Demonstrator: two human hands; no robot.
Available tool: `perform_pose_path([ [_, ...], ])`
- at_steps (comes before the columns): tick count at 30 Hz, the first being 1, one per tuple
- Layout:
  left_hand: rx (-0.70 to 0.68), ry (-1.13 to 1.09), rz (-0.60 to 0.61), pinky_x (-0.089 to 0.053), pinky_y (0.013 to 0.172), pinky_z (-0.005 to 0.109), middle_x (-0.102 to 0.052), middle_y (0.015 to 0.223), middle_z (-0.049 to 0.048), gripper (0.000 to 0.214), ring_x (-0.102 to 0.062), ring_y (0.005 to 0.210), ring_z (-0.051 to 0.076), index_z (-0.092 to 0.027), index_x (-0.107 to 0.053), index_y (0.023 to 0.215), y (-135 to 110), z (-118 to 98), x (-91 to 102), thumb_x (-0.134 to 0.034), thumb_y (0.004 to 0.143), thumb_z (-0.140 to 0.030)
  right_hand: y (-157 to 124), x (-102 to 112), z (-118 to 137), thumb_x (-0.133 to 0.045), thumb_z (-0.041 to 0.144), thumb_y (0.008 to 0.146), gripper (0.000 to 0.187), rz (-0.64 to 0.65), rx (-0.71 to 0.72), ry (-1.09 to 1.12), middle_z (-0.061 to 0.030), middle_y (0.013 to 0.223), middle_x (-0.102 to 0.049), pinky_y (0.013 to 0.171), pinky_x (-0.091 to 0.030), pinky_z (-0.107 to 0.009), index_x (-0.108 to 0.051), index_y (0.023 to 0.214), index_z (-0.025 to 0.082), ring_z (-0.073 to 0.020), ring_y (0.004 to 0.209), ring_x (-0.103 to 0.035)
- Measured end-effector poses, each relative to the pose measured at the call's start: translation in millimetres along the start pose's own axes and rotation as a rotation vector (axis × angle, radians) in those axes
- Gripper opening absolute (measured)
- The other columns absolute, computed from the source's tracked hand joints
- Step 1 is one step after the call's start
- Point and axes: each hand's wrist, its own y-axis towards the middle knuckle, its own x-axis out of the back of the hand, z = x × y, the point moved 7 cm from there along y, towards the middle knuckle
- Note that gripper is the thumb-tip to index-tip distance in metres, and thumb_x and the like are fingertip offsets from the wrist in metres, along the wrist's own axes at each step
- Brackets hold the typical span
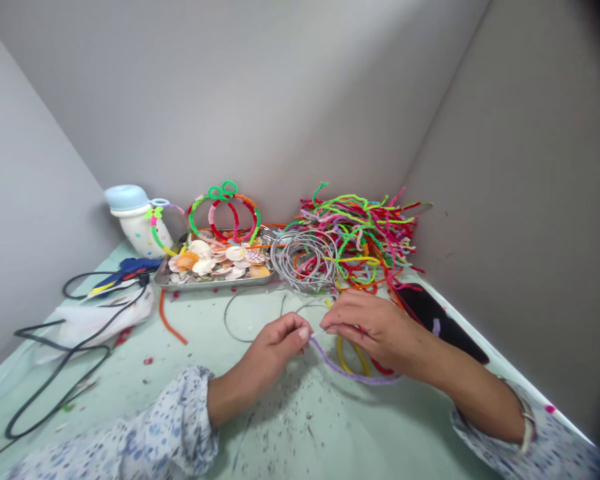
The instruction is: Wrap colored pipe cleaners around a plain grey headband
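Observation:
My left hand [280,340] pinches one end of a lilac pipe cleaner [343,371] between thumb and finger. The pipe cleaner curves down and to the right, passing under my right forearm. Close beside it, my right hand [375,327] is closed in a pinch near a short pale strand [318,333] that spans the gap between both hands; its kind is hard to tell. Yellow pipe cleaner [347,357] loops lie on the table below my right hand. Behind the hands sits a coil of grey wire [305,260], and a loose loop of it reaches toward my left hand.
A metal tray [215,283] of shells stands at the back, with pipe-cleaner hoops [225,217] above it. Right of it lies a heap of pipe cleaners [365,233]. A black phone [440,320], a white bottle [143,230] and a black cable [55,387] flank the workspace.

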Motion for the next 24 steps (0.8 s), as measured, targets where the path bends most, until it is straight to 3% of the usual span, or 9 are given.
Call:
perform_pose_path([
  [16,0.064,-0.03,0.061,-0.036,0.066,0.028,-0.049,0.067,-0.0009,0.034,-0.045,0.066,0.014,-0.016,-0.059,0.077,3.1,6.2,-5.7,-0.059,0.085,-0.049,0.1,-6.4,-3.9,-0.052,0.021,0.097,0.017,0.078,-0.063,0.003,-0.0023,0.085,-0.063,0.073,-0.044,-0.028,-0.069,0.098,0.022,-0.0163,0.082,-0.056],
  [21,0.028,0.013,0.077,-0.036,0.067,0.027,-0.048,0.072,-0.0015,0.028,-0.045,0.069,0.014,-0.016,-0.057,0.082,-0.2,1.9,-4.6,-0.054,0.09,-0.043,0.4,-4.8,-2.2,-0.051,0.022,0.098,0.019,0.071,-0.07,-0.009,-0.002,0.084,-0.063,0.072,-0.043,-0.028,-0.069,0.095,0.022,-0.016,0.08,-0.055],
  [24,-0.054,0.16,0.039,-0.036,0.067,0.026,-0.05,0.076,-0.001,0.017,-0.046,0.072,0.015,-0.017,-0.057,0.087,-4.4,-11.1,-2.9,-0.052,0.091,-0.033,1.3,-2.0,1.0,-0.051,0.02,0.097,0.018,0.043,-0.054,-0.004,-0.0017,0.083,-0.064,0.071,-0.043,-0.027,-0.069,0.096,0.022,-0.0156,0.08,-0.056],
])
